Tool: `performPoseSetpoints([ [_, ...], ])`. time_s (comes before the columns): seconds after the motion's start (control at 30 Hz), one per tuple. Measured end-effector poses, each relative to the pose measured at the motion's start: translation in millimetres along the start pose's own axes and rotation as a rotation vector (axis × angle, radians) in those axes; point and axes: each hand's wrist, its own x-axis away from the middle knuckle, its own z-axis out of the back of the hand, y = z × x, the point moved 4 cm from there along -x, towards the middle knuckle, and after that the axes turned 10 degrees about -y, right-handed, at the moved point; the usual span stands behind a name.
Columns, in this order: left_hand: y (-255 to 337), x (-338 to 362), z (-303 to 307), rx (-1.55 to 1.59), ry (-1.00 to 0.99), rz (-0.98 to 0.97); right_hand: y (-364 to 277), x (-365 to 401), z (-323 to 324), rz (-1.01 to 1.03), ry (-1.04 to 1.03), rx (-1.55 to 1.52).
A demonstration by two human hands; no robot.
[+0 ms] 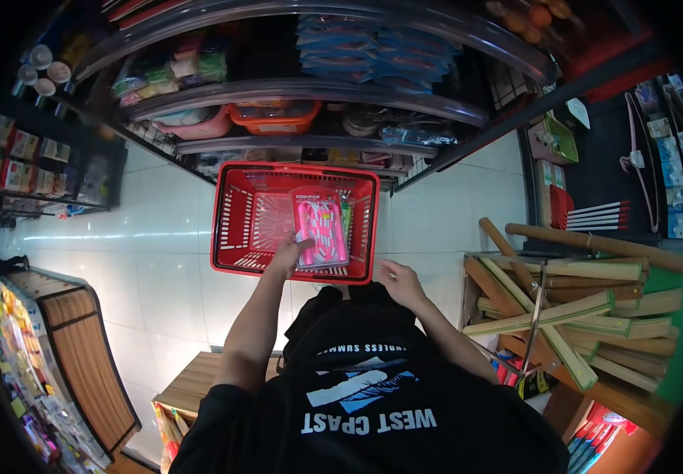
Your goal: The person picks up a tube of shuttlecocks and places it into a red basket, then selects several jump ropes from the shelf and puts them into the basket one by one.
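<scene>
A red plastic shopping basket (235,268) stands in front of me, below the shelf. In its right half lies a pink and white packaged item (327,229), with a green item (346,217) along its right side. My left hand (286,254) reaches over the basket's near rim and pinches the lower left edge of the pink package. Just outside the basket's lower right corner is my right hand (400,282), its fingers slightly curled and apart, holding nothing.
Shelves (333,144) with an orange basin (274,118) and blue packs (373,51) rise ahead. Rolled mats (578,312) are piled at the right. A wooden display unit (85,347) stands at the left on the tiled floor (160,276).
</scene>
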Motion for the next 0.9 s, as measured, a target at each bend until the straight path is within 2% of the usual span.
performPoseSetpoints([
  [0.07,11.4,1.8,-7.4,-0.256,0.105,0.077,4.8,6.3,7.3,-0.031,0.035,0.02],
  [0.13,4.4,-14.0,0.3,-0.308,0.018,0.155,12.2,11.4,14.0,-0.05,0.052,0.013],
  [0.2,-2.7,-29.4,5.8,-0.5,0.093,0.209,20.1,16.1,21.6,-0.068,0.069,0.01],
  [0.23,-5.1,-35.8,6.7,-0.5,0.088,0.214,25.6,18.6,24.8,-0.117,0.073,0.024],
  [0.3,-13.4,-47.8,2.7,-0.313,-0.072,0.234,34.8,24.0,29.9,-0.174,0.079,0.039],
  [0.43,-41.8,-77.0,21.0,-0.442,-0.057,0.235,57.6,31.6,37.8,-0.219,0.093,0.059],
  [0.5,-50.8,-82.7,32.9,-0.723,0.158,0.275,66.9,32.9,41.2,-0.212,0.09,0.077],
  [0.53,-66.9,-91.2,42.8,-0.718,0.159,0.279,68.5,33.9,43.6,-0.196,0.094,0.085],
  [0.6,-88.6,-108.2,69.4,-0.956,0.398,0.179,71.4,33.2,47.6,-0.179,0.095,0.097],
  [0.63,-101.5,-117.5,83.3,-0.953,0.398,0.18,72.8,32.7,49.0,-0.179,0.094,0.096],
  [0.7,-121.0,-135.5,94.9,-0.995,0.132,0.171,76.1,31.2,51.7,-0.179,0.092,0.1],
  [0.73,-110.4,-128.1,82.7,-0.992,0.131,0.17,78.4,30.7,52.7,-0.153,0.112,0.103],
  [0.8,-83.7,-103.4,49.3,-1.044,0.143,0.294,82.2,30.1,54.9,-0.128,0.129,0.111],
  [0.9,-82.2,-99.4,44.7,-1.159,0.248,0.217,82.4,27.9,57.4,-0.119,0.118,0.103],
])
